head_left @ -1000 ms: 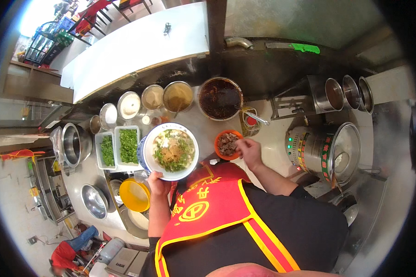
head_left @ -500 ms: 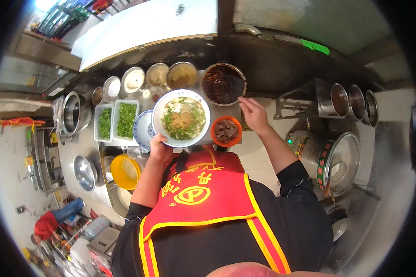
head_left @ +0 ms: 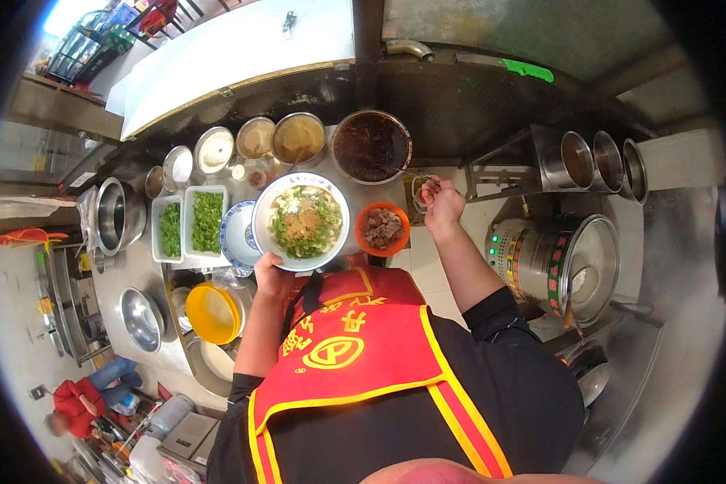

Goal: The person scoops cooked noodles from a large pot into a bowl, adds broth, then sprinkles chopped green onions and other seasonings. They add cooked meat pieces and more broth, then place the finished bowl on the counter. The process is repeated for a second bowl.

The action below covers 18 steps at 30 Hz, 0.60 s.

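My left hand [head_left: 273,273] grips the near-left rim of a white bowl [head_left: 260,218], tilted slightly. Chopped green onion, pale pieces and a heap of brown powder [head_left: 302,223] lie in it. My right hand [head_left: 442,202] is closed on the end of a thin metal utensil handle [head_left: 411,173]. The handle reaches into a round metal pot of dark red-brown sauce [head_left: 371,145]; the utensil's head is hidden in the sauce. Between the bowl and my right hand stands an orange bowl [head_left: 403,216] with chunks of brown meat [head_left: 381,227]. A blue-and-white bowl [head_left: 238,234] sits partly behind the white bowl.
Two trays of chopped greens [head_left: 206,222] stand at left. Several metal seasoning bowls [head_left: 298,137] line the counter's far edge. A yellow bucket [head_left: 214,313] and a steel basin [head_left: 143,320] are lower left. At right is a large steel cooker [head_left: 540,266]. A person in red [head_left: 81,403] is far lower left.
My right hand has moved from the sauce pot's rim back toward me and now holds the thin handle. The view has shifted slightly; the white bowl stays in my left hand.
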Available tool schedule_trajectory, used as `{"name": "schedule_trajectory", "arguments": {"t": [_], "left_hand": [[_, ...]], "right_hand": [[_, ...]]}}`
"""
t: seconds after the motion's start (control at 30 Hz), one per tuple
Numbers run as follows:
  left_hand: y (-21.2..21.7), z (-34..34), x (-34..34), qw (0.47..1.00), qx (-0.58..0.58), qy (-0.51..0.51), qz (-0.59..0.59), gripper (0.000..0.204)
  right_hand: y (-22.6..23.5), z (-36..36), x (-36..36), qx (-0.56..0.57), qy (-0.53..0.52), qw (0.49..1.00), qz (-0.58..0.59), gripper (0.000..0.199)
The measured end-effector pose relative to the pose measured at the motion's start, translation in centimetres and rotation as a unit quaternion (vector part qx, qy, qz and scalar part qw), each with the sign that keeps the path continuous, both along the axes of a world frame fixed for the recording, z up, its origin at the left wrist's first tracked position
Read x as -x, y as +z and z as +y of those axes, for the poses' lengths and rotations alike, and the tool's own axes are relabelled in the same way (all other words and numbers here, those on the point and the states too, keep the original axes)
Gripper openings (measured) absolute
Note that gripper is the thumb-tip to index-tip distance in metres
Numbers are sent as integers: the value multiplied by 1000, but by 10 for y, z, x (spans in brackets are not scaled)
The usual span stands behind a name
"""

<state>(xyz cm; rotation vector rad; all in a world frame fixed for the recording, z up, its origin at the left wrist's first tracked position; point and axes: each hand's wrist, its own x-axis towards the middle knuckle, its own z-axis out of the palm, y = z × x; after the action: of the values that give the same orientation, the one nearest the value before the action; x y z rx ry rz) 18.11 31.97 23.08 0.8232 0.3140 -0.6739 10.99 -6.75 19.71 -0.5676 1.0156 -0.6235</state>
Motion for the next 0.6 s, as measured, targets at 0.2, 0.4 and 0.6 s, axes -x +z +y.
{"name": "schedule_trajectory", "arguments": {"t": [0.2,0.4,0.6], "left_hand": [[7,-3,7,1000,3,-15,-21,82],[9,-1,8,999,6,-35,-12,79],[11,2,12,999,3,-36,-14,77]], "right_hand": [[25,16,9,345,262,901,35,20],[36,11,15,613,236,753,35,20],[24,16,4,276,137,951,4,28]]}}
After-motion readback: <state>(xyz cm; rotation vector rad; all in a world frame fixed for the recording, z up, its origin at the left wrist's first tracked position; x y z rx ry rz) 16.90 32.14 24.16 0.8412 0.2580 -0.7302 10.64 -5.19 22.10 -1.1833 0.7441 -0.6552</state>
